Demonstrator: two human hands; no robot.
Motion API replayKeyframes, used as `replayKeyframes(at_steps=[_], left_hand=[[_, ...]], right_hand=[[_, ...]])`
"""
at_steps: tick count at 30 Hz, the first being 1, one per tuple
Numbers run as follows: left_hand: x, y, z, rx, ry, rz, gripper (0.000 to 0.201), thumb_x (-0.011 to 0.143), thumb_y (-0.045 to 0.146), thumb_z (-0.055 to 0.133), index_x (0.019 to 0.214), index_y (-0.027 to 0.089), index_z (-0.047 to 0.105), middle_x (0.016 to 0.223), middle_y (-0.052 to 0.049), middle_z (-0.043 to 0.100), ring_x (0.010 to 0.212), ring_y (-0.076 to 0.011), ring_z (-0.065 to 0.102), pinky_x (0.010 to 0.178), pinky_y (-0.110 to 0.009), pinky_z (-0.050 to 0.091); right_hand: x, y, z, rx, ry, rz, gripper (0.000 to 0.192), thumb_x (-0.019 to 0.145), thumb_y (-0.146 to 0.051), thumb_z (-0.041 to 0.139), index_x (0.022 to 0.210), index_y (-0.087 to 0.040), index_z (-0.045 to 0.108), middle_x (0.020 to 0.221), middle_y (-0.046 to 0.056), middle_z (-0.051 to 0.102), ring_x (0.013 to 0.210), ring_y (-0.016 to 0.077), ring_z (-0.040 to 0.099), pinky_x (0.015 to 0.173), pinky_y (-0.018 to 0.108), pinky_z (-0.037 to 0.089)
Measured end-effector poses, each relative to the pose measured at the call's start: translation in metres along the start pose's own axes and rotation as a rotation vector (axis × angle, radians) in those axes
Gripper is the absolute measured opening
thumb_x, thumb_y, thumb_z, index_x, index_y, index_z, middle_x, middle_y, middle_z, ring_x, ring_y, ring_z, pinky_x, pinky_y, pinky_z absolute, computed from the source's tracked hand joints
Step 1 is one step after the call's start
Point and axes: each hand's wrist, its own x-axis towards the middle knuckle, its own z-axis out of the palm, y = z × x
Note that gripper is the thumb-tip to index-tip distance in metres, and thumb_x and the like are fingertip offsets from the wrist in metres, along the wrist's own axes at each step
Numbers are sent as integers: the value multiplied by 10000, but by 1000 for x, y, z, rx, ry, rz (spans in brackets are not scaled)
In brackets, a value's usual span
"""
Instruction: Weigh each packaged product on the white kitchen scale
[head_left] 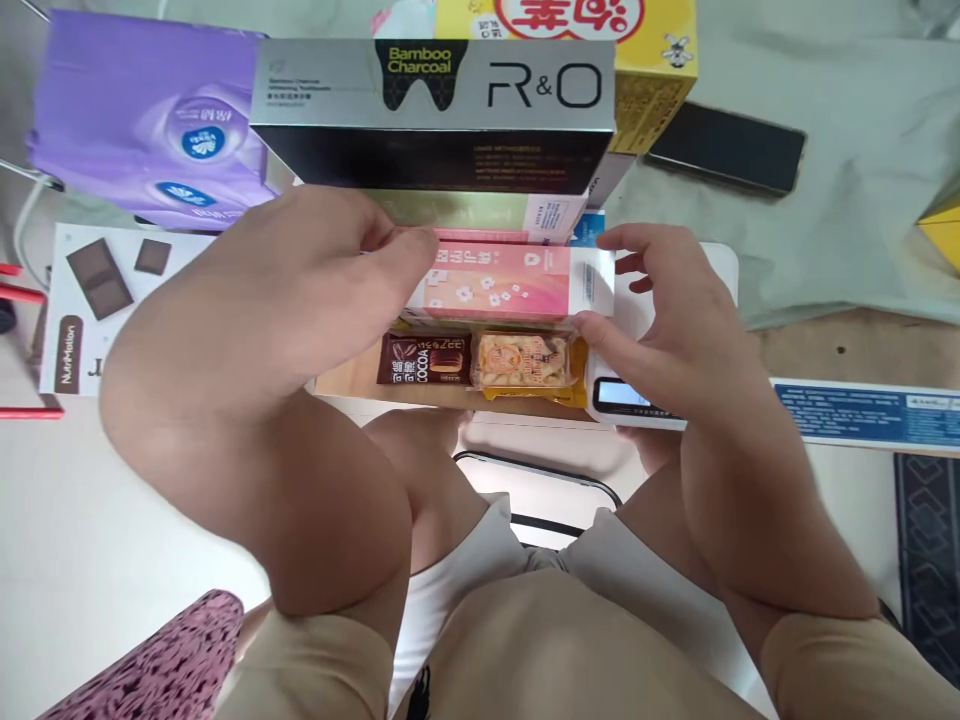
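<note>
A pink carton with white flowers (499, 285) lies lengthwise in front of me, between my hands. My left hand (300, 270) is closed on its left end, the thumb over the printed face and the other fingers hidden. At the right end, my right hand (667, 310) has its index finger at the far edge and its thumb at the near corner, pinching it; the other fingers curl clear. Behind stands a silver and black toothpaste box (442, 90), with a pale green box (457, 210) beneath it. A cocoa snack packet (426, 360) and a clear-wrapped snack (525, 360) lie in front.
A white scale (626, 395) with a lit display sits under my right hand. Further out are a purple tissue pack (150, 110), a white chocolate-print box (64, 300), a yellow box (652, 90), a black phone (727, 150) and a blue-white box (870, 415).
</note>
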Motion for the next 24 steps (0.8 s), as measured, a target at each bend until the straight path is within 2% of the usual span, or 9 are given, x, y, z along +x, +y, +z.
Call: replayKeyframes(at_steps=[5,12,15,18,21,24], left_hand=[[2,-4,-1,-8,26,-64,414,880,586,450,866,231,662,898,-9,644,843,-195,569,879,-420,445],[2,-3,-1,34,15,-21,403,897,586,433,917,234,629,1011,-39,671,907,-240,583,887,-460,453],[-1,1,-1,5,25,-23,413,887,591,459,899,221,640,931,-31,657,842,-208,557,856,-433,451],[-2,6,-2,-44,76,-10,436,901,608,458,892,208,633,846,-23,612,770,-164,496,787,-375,423],[-3,10,-3,8,108,-7,378,933,559,446,935,213,600,859,-20,598,760,-156,476,737,-346,392],[-5,11,-1,18,150,88,352,943,542,456,989,236,623,882,-10,605,792,-162,510,743,-345,400]], right_hand=[[6,4,2,-29,-43,24,616,735,-406,730,1319,-275,584,1327,98,599,1165,290,608,1001,512,572],[10,8,4,-41,-82,43,630,742,-460,735,1328,-258,620,1299,107,621,1182,315,609,1001,496,560],[9,7,1,-28,-66,11,615,752,-455,732,1323,-248,638,1286,106,632,1188,310,614,1014,495,565],[4,8,-3,2,-66,-21,559,784,-411,704,1321,-270,633,1303,88,638,1207,292,614,1042,492,567],[-3,15,-13,42,-66,-35,521,808,-397,701,1313,-297,624,1326,72,637,1230,280,618,1069,509,568],[-12,26,-27,82,8,-4,511,823,-413,726,1314,-315,622,1361,71,616,1239,258,624,1049,501,593]])
